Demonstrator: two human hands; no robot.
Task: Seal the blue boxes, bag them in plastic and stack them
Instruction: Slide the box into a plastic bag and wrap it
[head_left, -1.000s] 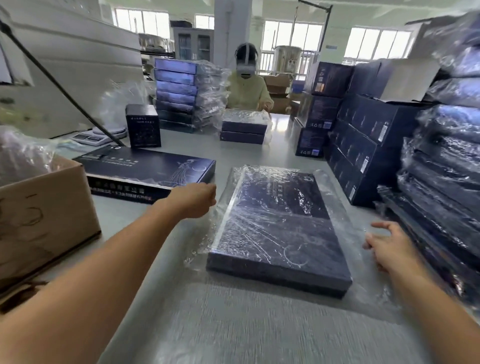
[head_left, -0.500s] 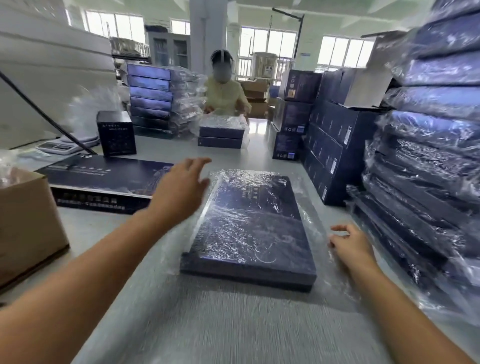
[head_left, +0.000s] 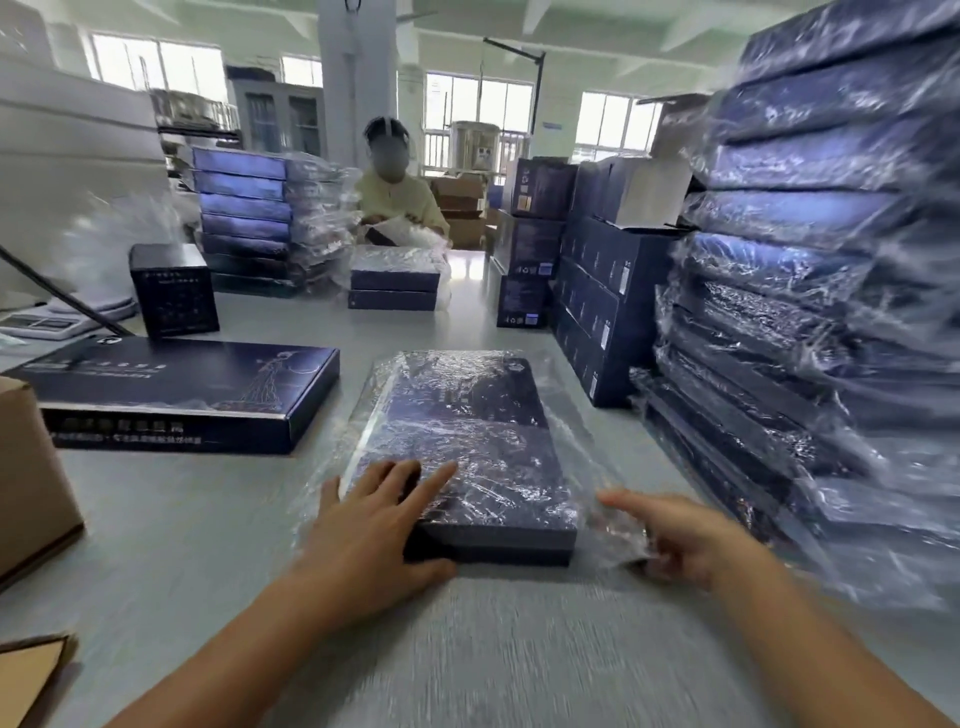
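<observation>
Centrally, one bagged blue box (head_left: 467, 441) under flat-fingered left hand (head_left: 374, 525); right hand (head_left: 685, 540) at its plastic (head_left: 589, 452), grip unclear in blur

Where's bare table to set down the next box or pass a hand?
Free grey table: the near strip in front of the plastic-bagged blue box; the patch between the left hand, the brown cardboard carton and the long unbagged blue box. Crowded: the right side, where the tall stack of bagged blue boxes stands close to it.
</observation>
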